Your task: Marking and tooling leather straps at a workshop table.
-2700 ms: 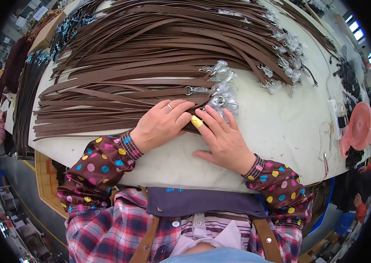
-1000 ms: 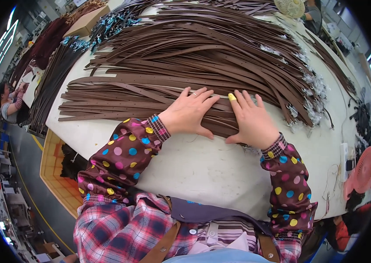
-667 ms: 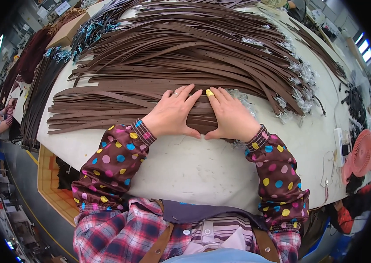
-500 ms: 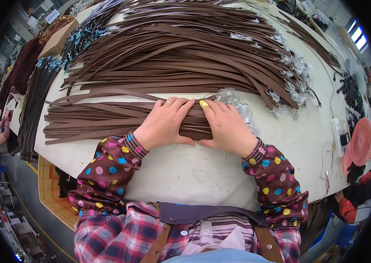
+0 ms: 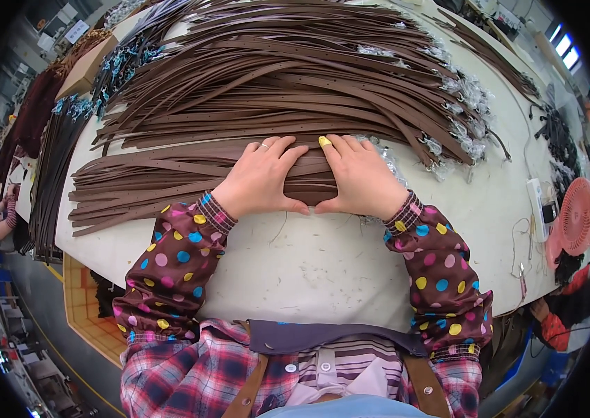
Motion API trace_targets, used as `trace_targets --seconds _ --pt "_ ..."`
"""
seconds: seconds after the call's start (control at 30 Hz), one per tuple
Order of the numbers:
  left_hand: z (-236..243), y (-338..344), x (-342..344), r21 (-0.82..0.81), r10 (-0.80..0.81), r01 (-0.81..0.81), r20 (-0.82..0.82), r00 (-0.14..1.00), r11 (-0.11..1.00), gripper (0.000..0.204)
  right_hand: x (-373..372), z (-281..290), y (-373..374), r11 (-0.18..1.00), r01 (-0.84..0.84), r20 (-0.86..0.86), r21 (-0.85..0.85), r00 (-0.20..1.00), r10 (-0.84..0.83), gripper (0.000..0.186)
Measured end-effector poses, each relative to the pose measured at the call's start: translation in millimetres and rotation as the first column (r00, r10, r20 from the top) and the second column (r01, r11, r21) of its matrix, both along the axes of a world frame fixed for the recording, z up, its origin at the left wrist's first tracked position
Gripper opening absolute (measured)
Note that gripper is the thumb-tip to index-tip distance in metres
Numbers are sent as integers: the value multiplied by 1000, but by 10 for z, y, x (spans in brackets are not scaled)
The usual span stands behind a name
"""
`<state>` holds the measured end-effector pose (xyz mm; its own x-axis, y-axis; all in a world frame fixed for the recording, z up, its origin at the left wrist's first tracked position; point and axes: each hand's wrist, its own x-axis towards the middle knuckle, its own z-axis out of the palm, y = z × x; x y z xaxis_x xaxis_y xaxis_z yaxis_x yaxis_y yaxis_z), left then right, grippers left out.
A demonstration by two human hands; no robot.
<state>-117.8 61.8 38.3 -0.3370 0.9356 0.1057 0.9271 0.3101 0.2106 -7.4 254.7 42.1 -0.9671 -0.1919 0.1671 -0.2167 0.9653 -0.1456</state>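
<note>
A bundle of flat brown belts (image 5: 149, 174) lies across the near part of the white table, with punched holes in some straps. My left hand (image 5: 257, 180) is closed over its middle, thumb on the near edge and fingers over the far edge. Close to its right, my right hand (image 5: 363, 177) clasps the same bundle in the same way, a yellow wrap on one fingertip. Belt shows in the gap between the hands. Clear plastic (image 5: 389, 161) covers the bundle's right end, partly hidden by my right hand.
Beyond the bundle spreads a large pile of brown belts (image 5: 274, 90), its right ends plastic-wrapped. Dark straps (image 5: 58, 174) hang over the table's left edge. A pink fan (image 5: 578, 216), a white power strip (image 5: 537, 209) and thread snips (image 5: 522, 280) are at the right. Another person (image 5: 2, 219) sits far left.
Both hands and the bundle have shifted slightly away from me, nearer the large pile. The loose straps along the bundle's far edge now lie closer in with the others.
</note>
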Motion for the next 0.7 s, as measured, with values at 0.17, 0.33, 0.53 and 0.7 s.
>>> trace_targets --seconds 0.17,0.33,0.53,0.7 --pt "17 -2 38 13 34 -34 -8 999 999 106 80 0 -74 1000 4 -80 5 997 -3 91" --pt "3 27 -8 -7 39 -39 -44 998 999 111 90 10 -86 999 31 -97 -17 995 -32 87" --pt "52 189 -137 -178 73 -70 9 997 982 116 101 -1 -83 997 70 -125 -41 989 -74 86" --pt "43 172 -140 -110 67 -66 1 998 992 104 122 -14 -123 997 80 -112 -24 990 -82 89"
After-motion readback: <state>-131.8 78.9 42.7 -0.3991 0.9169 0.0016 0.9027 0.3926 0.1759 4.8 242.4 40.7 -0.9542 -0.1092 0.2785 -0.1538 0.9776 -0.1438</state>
